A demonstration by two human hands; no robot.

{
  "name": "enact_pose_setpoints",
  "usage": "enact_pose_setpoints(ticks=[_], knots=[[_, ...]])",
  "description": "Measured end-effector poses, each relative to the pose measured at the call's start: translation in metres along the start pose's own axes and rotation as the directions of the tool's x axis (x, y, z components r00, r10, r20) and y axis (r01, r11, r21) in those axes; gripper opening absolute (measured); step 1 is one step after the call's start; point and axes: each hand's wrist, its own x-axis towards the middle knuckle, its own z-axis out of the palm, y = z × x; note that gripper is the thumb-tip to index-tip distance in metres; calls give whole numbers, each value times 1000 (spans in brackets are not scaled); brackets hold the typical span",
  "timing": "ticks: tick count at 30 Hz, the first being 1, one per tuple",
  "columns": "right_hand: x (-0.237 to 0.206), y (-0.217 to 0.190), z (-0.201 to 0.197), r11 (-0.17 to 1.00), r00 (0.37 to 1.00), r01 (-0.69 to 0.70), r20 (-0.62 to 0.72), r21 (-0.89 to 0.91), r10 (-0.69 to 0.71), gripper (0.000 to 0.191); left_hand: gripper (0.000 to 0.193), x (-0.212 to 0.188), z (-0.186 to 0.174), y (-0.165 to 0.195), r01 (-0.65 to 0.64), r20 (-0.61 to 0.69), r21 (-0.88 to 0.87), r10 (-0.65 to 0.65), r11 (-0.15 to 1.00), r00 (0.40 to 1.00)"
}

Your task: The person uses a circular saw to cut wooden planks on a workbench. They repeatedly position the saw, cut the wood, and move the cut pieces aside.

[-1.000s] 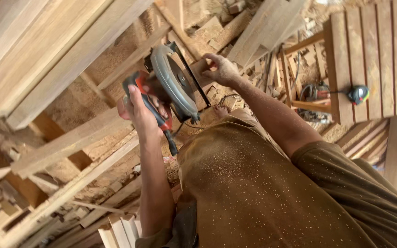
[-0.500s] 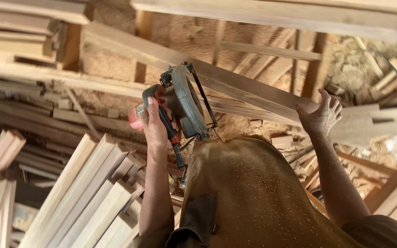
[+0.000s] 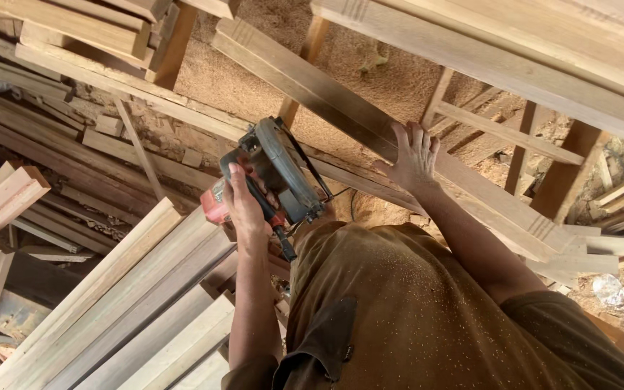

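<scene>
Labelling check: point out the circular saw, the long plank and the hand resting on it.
circular saw (image 3: pixel 283 170), head view, blade guard.
long plank (image 3: pixel 312 79), head view, upper face.
right hand (image 3: pixel 414 155), head view, back of hand.

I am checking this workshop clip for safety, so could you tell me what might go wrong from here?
The right hand lies flat on the long plank close to the circular saw in the left hand, so fingers could meet the blade. The saw's cord hangs by the blade guard and might snag. Loose planks underfoot could trip.

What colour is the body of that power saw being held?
Red with black and grey parts, seen in the head view: the circular saw is gripped by the left hand.
</scene>
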Motion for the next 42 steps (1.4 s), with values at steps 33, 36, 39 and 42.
enact_pose_setpoints(ticks=[33, 36, 39, 42], knots=[[115, 129, -48, 980, 979, 166, -139, 112, -150, 110, 67, 29, 160, -43, -95, -40, -90, 91, 991, 995], [125, 125, -61, 984, 990, 138, -53, 113, -133, 103, 69, 24, 168, -30, -55, -37, -124, 50, 991, 998], [144, 114, -75, 987, 991, 117, 46, 108, -123, 94, 68, 21, 176, -23, -17, -29, -194, 12, 981, 1000], [166, 102, -86, 979, 959, 4, 275, 204, -61, 93, 67, 20, 177, -21, 7, -44, -198, -16, 980, 999]])
